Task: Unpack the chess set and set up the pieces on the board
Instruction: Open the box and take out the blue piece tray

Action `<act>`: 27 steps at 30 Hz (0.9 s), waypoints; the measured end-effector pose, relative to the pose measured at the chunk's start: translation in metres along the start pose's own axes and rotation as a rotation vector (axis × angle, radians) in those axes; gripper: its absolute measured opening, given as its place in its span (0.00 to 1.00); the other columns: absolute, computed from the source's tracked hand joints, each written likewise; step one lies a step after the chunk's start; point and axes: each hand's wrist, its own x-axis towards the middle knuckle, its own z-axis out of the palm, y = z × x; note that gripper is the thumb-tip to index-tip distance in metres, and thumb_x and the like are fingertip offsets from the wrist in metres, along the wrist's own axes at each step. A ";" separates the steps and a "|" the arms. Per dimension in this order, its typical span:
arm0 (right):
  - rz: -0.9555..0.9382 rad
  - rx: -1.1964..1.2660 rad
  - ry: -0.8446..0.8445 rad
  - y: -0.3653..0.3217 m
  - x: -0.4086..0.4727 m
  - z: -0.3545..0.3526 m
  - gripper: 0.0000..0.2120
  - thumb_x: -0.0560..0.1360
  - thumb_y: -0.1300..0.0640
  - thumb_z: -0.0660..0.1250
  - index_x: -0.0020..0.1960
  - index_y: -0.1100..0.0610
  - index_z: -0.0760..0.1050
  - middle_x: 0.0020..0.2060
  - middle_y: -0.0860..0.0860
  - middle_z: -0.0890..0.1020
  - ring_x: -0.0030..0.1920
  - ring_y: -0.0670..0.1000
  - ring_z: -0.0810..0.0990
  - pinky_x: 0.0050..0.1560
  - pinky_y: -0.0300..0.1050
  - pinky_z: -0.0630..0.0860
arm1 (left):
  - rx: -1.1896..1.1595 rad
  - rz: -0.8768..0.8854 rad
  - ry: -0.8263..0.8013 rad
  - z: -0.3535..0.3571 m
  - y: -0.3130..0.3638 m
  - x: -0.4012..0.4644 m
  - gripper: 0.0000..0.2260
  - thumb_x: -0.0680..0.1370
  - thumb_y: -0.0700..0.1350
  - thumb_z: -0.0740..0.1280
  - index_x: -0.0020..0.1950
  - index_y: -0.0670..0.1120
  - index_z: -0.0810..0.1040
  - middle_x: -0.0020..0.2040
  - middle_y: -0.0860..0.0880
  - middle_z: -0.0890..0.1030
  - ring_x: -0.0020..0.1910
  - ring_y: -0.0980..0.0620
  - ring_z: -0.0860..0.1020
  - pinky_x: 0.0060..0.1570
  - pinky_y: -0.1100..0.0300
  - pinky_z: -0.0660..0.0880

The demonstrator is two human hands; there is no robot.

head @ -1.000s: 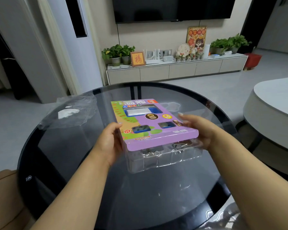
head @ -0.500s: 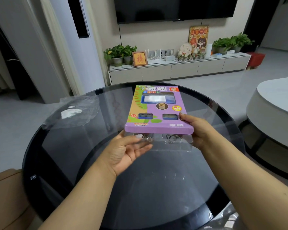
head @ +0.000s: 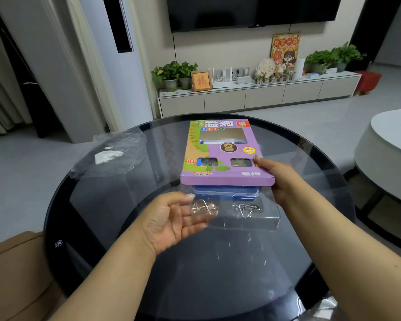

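Observation:
A purple cardboard chess box is held level above the round glass table. My right hand grips its near right corner, thumb on top. A clear plastic tray sticks out of the box's near end toward me, showing a blue case and two metal wire puzzles. My left hand lies palm up with straight fingers under the tray's left edge, touching it.
A crumpled clear plastic wrapper lies on the table's far left. A tan seat edge is at the near left, a white round table to the right, and a TV cabinet with plants beyond.
My left hand let go of the box's left side and turned palm up. The box moved away from me and the clear tray has slid out of its near end.

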 end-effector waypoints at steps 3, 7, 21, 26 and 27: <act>0.031 -0.008 -0.041 0.005 0.003 0.005 0.07 0.76 0.60 0.66 0.52 0.62 0.77 0.33 0.53 0.85 0.30 0.49 0.83 0.32 0.41 0.81 | -0.056 0.060 0.050 -0.001 -0.001 0.005 0.18 0.69 0.38 0.68 0.58 0.37 0.78 0.51 0.35 0.82 0.43 0.40 0.84 0.43 0.49 0.82; 0.112 -0.029 -0.126 0.010 0.003 0.009 0.13 0.75 0.56 0.66 0.57 0.60 0.77 0.44 0.55 0.85 0.39 0.53 0.84 0.37 0.43 0.80 | -0.094 0.115 0.095 -0.006 0.001 0.010 0.20 0.68 0.37 0.68 0.60 0.34 0.77 0.54 0.34 0.81 0.45 0.37 0.83 0.42 0.48 0.82; -0.018 -0.027 -0.028 0.001 0.011 0.015 0.12 0.75 0.67 0.66 0.56 0.70 0.72 0.32 0.56 0.84 0.27 0.48 0.82 0.26 0.37 0.77 | -0.004 0.056 0.014 -0.018 0.011 0.012 0.18 0.68 0.32 0.65 0.57 0.28 0.76 0.51 0.33 0.82 0.43 0.40 0.84 0.41 0.52 0.83; -0.232 -0.591 0.163 0.006 0.038 0.000 0.37 0.65 0.46 0.77 0.69 0.53 0.67 0.62 0.55 0.75 0.55 0.54 0.78 0.59 0.51 0.75 | 0.026 0.048 0.009 -0.020 0.008 0.016 0.17 0.69 0.33 0.65 0.57 0.29 0.77 0.52 0.33 0.82 0.43 0.40 0.84 0.39 0.53 0.83; -0.344 -0.797 0.193 0.006 0.040 0.001 0.35 0.65 0.43 0.76 0.68 0.50 0.70 0.63 0.52 0.74 0.60 0.54 0.74 0.63 0.52 0.71 | 0.030 0.047 0.012 -0.021 0.007 0.016 0.17 0.69 0.33 0.65 0.56 0.30 0.77 0.52 0.33 0.82 0.43 0.40 0.84 0.37 0.53 0.82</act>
